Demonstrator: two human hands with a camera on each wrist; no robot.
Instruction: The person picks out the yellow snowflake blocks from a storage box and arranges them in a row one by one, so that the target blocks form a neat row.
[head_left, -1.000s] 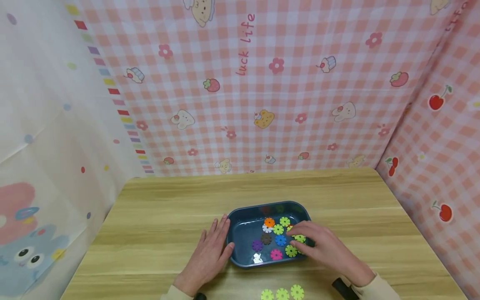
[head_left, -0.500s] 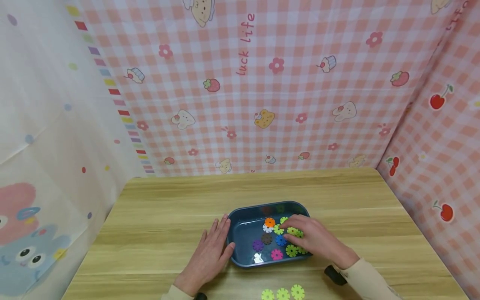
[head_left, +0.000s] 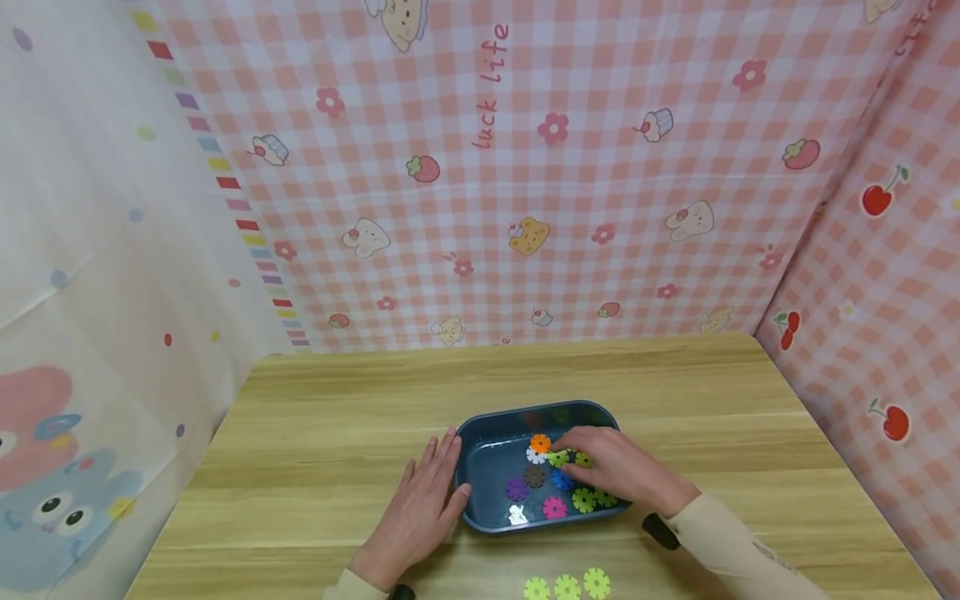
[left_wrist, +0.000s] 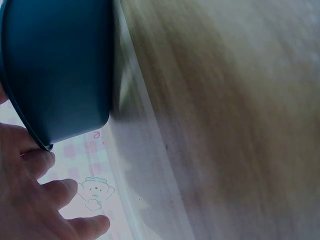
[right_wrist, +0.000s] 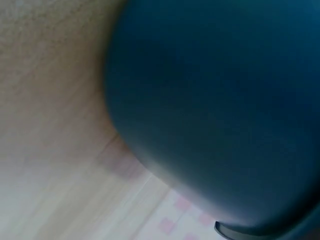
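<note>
A dark blue tray (head_left: pixel 487 467) stands on the table, holding several toothed plastic discs. My left hand (head_left: pixel 416 504) steadies its left end, fingers extended along the rim and thumb at the near corner. In the left wrist view the fingers (left_wrist: pixel 60 190) are spread beside the tray's wall (left_wrist: pixel 60 65). My right hand (head_left: pixel 615 467) reaches over the right end, thumb and forefinger either side of a yellow-green disc (head_left: pixel 558 459); I cannot tell whether they grip it. A blue disc (head_left: pixel 562 480) lies partly under the thumb. The right wrist view shows only the tray's outside (right_wrist: pixel 210 110).
In the tray also lie an orange disc (head_left: pixel 540 443), a white disc (head_left: pixel 536 455), a brown disc (head_left: pixel 534 476), a purple disc (head_left: pixel 517 490) and a pink disc (head_left: pixel 555 507). Three yellow-green discs (head_left: pixel 567 587) form a row at the front. Patterned cloth (head_left: pixel 450 208) stands behind.
My right hand has moved left over the tray, from the discs at its right end to the yellow-green one near the orange disc. My left hand stays at the left rim.
</note>
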